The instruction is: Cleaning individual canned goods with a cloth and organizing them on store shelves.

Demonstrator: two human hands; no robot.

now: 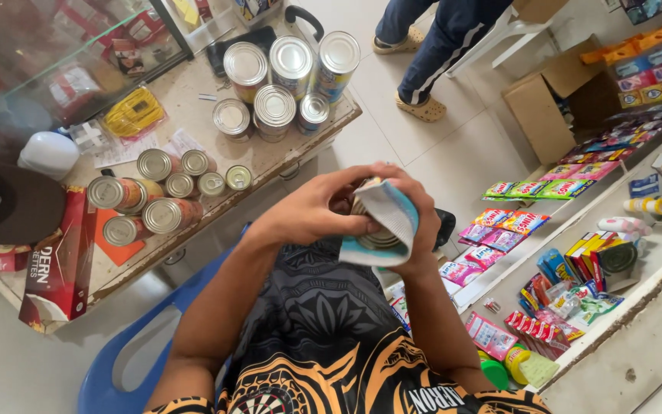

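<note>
Head view shows both hands, left hand and right hand, fingers clamped around a tin can wrapped in a cloth, seemingly mid-wipe, just right of the counter; turning it looks next.

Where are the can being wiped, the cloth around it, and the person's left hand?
Can (377, 239), head view, on its ribbed end below the cloth.
Cloth (392, 218), head view, on the white fold over the can.
Left hand (319, 207), head view, on the back of the hand.
</note>
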